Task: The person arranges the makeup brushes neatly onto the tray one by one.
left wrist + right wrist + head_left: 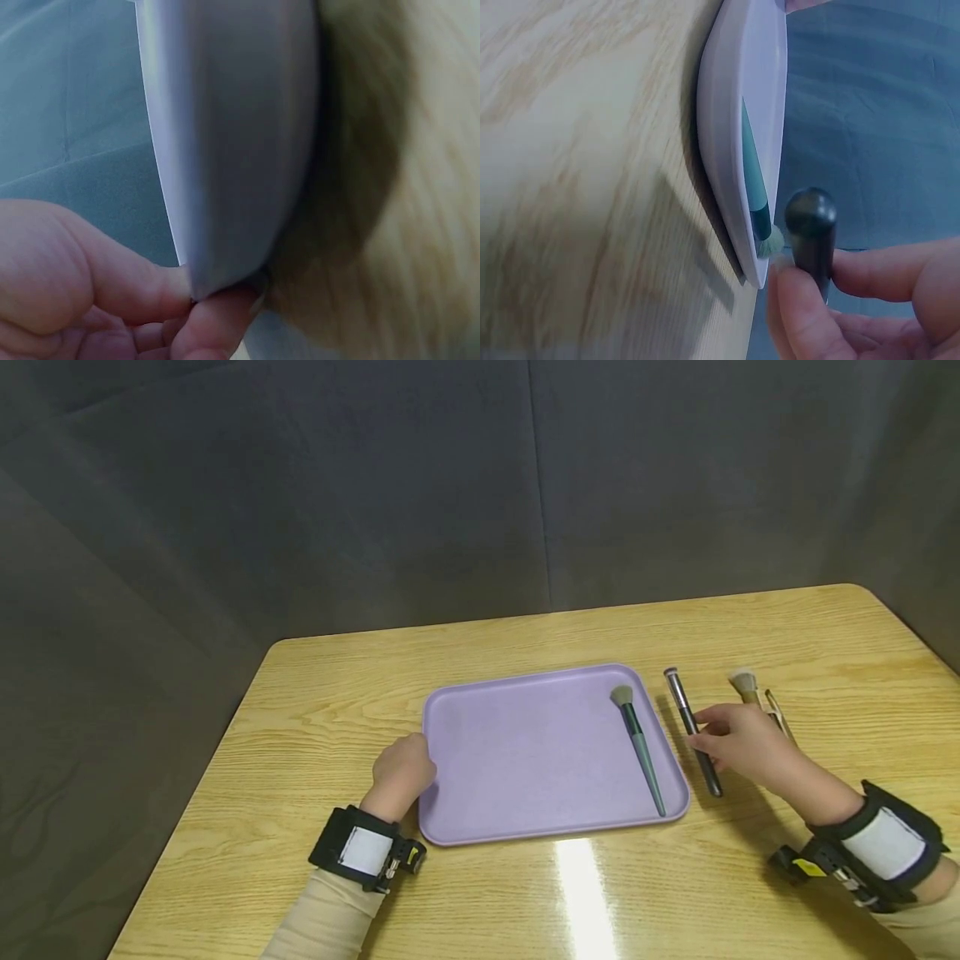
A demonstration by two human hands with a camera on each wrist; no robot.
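Note:
A purple tray (525, 835) lies on the table, its left rim pinched between thumb and fingers of my left hand (403, 770), as the left wrist view shows at the tray's edge (240, 150). My right hand (742, 743) pinches a black-handled brush (707, 768) just right of the tray; in the right wrist view the handle's rounded end (811, 213) points at the camera, held by the right hand (870, 300). A green-handled brush (645, 760) rests inside the tray along its right side.
Beyond my right hand lie a brush with pale bristles (743, 682) and a thin tool (778, 714), both partly hidden by the hand. The wooden table (337, 693) ends at a dark grey curtain (405, 502) behind it.

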